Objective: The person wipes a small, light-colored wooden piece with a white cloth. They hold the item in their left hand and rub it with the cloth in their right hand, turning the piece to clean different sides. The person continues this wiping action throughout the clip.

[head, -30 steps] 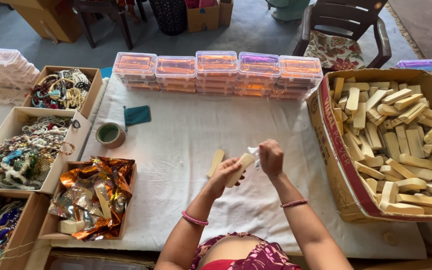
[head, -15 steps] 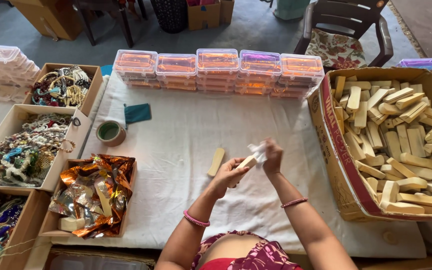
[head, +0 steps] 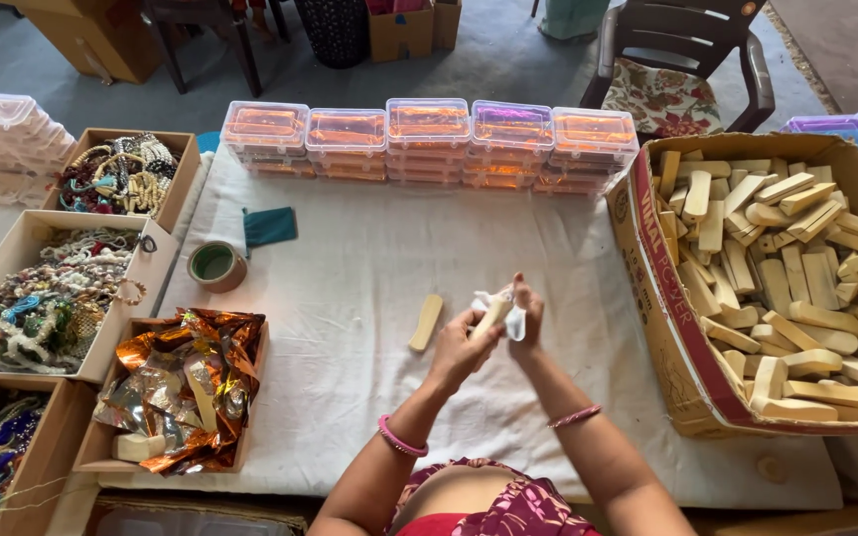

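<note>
My left hand (head: 461, 349) grips a pale wooden piece (head: 492, 316) above the white cloth-covered table (head: 369, 298). Against the top end of that piece, my right hand (head: 526, 320) presses a small white cloth (head: 504, 303). A second pale wooden piece (head: 427, 322) lies flat on the table just left of my hands. Both wrists wear pink bangles.
A big cardboard box (head: 662, 298) of several similar wooden pieces stands at the right. Stacked clear plastic cases (head: 429, 139) line the far edge. At the left are a tape roll (head: 215, 266), a teal cloth (head: 270, 226), a box of orange foil wrappers (head: 181, 387) and boxes of beads (head: 52, 298).
My hands have shifted slightly toward me, and the white cloth now wraps closer round the top of the held wooden piece. The piece lying on the table has not moved.
</note>
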